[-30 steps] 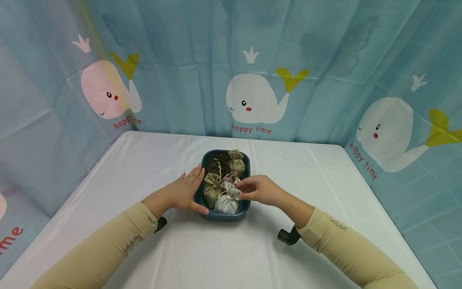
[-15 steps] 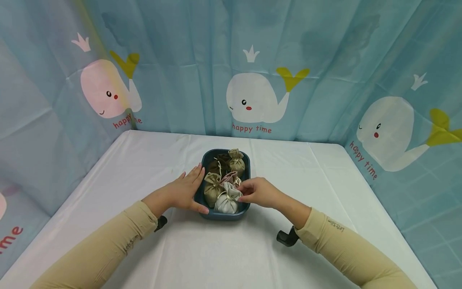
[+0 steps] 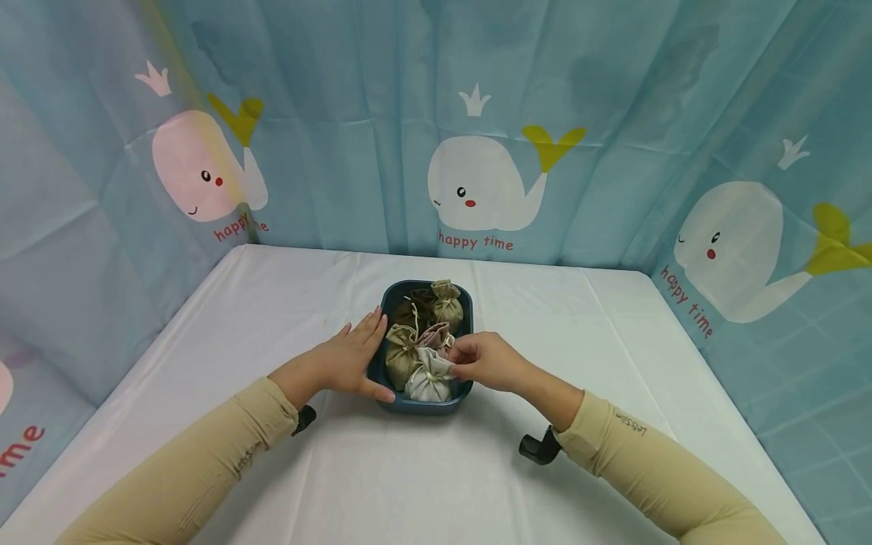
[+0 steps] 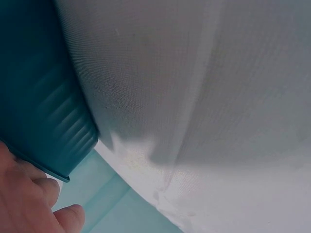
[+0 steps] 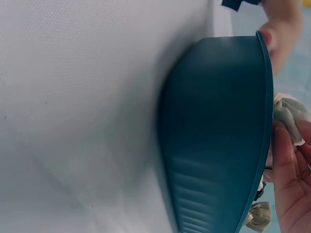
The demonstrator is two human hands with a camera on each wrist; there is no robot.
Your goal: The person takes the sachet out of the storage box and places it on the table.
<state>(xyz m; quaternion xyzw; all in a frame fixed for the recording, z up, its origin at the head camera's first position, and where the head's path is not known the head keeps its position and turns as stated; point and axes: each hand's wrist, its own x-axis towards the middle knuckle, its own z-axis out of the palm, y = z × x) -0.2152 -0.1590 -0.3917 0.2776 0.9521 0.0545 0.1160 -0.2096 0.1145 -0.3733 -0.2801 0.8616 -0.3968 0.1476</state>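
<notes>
A dark blue plastic bin stands on the white cloth, holding several small drawstring pouches. My left hand rests along its left rim with straight fingers, the thumb on the front rim. At the front right of the bin, my right hand pinches the gathered top of a white pouch; the right wrist view shows thumb and fingers on either side of the pouch's mouth. Beside it lie an olive pouch and a pink one, partly hidden. Behind are a dark brown pouch and another olive pouch.
White cloth covers the table around the bin. A light blue curtain printed with whales hangs behind and at both sides. Black wrist mounts stick out below the cuffs.
My right hand has shifted slightly, and the white pouch's top now bends a little differently under its fingertips. My left hand and the bin have stayed in place.
</notes>
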